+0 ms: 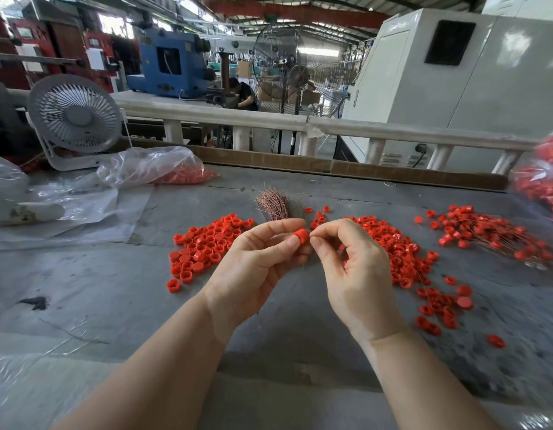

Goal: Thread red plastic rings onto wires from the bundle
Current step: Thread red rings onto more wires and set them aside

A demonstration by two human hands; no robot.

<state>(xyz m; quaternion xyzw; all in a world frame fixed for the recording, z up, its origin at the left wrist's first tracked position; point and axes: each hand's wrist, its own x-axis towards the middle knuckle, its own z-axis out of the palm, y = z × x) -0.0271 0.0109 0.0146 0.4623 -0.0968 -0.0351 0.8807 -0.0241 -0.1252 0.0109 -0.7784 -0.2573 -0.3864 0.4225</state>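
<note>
Both forearms converge at frame centre: a red ring (301, 236) is pinched by the left hand (256, 268), while the right hand (355, 271) pinches at its right side; no wire is discernible there.

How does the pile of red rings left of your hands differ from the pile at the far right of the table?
The left pile is loose rings only, with no wire showing; the far-right pile has thin wires running through and out of it.
The left pile sits close beside the left hand; the far-right pile lies well beyond the right hand.
Both are the same red rings, lying on the grey table.
</note>
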